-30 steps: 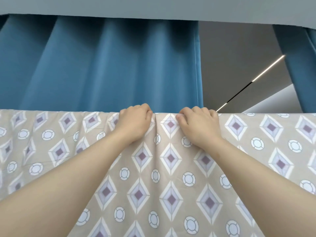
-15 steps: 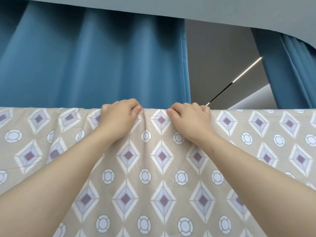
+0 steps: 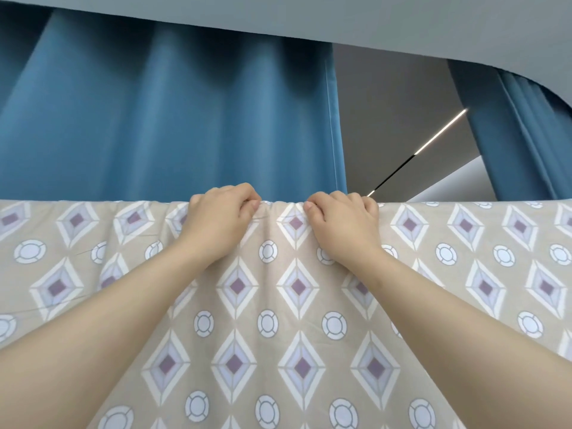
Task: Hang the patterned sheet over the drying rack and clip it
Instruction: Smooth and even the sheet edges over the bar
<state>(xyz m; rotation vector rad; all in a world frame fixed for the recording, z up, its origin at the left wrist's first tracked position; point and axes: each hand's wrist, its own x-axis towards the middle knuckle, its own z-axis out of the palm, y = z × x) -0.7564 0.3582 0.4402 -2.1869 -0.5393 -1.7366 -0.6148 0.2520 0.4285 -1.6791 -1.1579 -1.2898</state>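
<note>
A beige patterned sheet (image 3: 297, 320) with purple diamonds and white circles hangs in front of me, its top fold running straight across the view. The rack bar under that fold is hidden by the cloth. My left hand (image 3: 221, 219) and my right hand (image 3: 343, 226) are side by side on the top fold, a short gap apart, fingers curled over the edge and thumbs pinching the fabric. The cloth bunches into small folds between them. No clip is in view.
Blue curtains (image 3: 173, 119) hang behind the sheet, with another blue curtain panel (image 3: 520, 140) at the right. Between them shows a grey wall with a thin light strip (image 3: 433, 140). A grey ceiling band (image 3: 278, 17) runs overhead.
Both hands stay gripped on the top fold. The view has shifted a little, and the cloth between the hands has gathered into tighter folds.
</note>
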